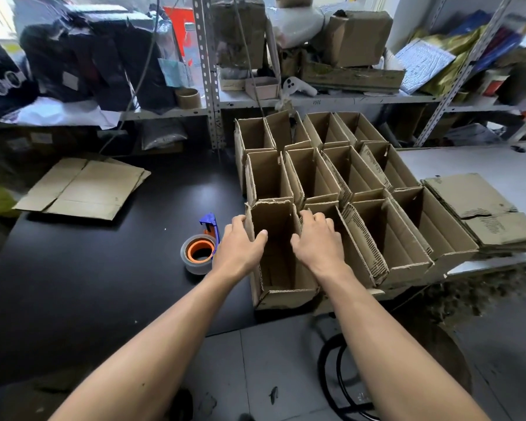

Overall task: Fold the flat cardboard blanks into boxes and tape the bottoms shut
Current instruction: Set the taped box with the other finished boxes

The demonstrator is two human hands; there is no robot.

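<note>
Both hands grip the nearest box [281, 253] at centre frame on the tabletop [104, 268]: left hand [240, 247] and right hand [319, 241] each holding a side wall, thumbs inside. It looks light, thin corrugated card with ragged rims, likely to flex, so holding near corners seems safest.

Between your fingers [239, 221] the box [278, 253] is brown; left of them, orange-cored tape [198, 253], blue dispenser [210, 223], black counter [104, 268].

Both hands [281, 244] forward, fingers curled
</note>
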